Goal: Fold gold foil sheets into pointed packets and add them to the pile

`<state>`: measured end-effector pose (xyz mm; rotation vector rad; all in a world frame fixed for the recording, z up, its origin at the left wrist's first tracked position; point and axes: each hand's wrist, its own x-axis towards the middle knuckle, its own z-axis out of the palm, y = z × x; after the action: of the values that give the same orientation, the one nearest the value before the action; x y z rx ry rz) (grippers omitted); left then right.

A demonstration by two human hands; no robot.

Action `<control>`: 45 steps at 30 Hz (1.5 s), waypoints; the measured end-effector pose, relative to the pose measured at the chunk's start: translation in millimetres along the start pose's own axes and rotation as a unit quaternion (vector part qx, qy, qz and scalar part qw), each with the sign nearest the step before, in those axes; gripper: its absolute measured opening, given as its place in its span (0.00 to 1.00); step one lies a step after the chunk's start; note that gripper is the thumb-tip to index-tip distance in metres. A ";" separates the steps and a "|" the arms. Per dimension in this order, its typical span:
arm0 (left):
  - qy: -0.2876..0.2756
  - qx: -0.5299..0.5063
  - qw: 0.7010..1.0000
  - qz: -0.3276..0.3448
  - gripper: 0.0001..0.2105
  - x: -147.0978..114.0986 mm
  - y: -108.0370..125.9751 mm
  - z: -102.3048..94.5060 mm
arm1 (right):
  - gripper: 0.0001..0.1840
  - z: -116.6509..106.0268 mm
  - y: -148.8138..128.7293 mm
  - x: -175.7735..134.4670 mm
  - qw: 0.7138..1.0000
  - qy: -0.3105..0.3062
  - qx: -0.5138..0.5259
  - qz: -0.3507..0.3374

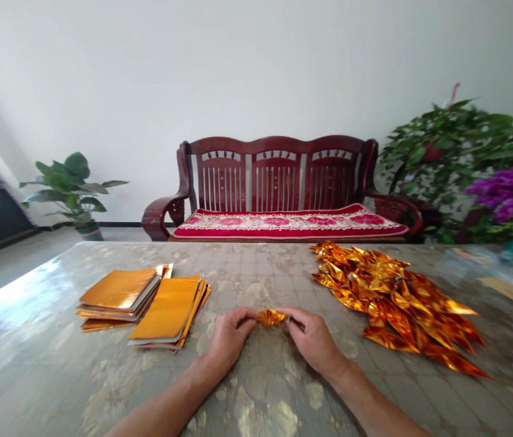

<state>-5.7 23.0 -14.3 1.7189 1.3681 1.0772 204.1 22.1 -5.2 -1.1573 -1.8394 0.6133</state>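
Note:
A small folded gold foil paper ingot (271,317) is held between my two hands, just above the middle of the table. My left hand (233,331) pinches its left end between thumb and fingers. At the other end, my right hand (313,337) grips it the same way. To the left lie two stacks of flat gold foil sheets, one stack (122,288) farther left and another stack (167,308) nearer my left hand. On the right spreads a heap of folded gold foil ingots (388,297), pointed at their ends and shiny.
The table (256,394) has a patterned, glossy cover. At its right edge are clear plastic wrapping (475,264) and a tan strip (511,297). Beyond stands a dark red wooden bench (277,176) with a red-and-white seat cover. Potted plants (71,185) flank it.

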 end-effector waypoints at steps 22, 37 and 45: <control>0.013 0.155 0.980 0.121 0.08 -2.1 1.0 -8.3 | 0.13 1.1 4.5 -0.4 0.990 0.013 -0.046 -0.131; -0.011 0.257 0.963 0.080 0.21 3.6 -0.1 -1.1 | 0.20 -9.8 31.2 10.1 0.960 0.170 -0.201 -0.092; -0.053 0.419 0.896 0.138 0.18 4.5 12.8 9.4 | 0.14 -12.8 37.3 16.0 0.966 0.213 -0.149 -0.014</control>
<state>8.6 24.6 -6.0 2.6068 1.6815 0.5111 229.4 52.7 -20.4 -1.3363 -1.6011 0.0554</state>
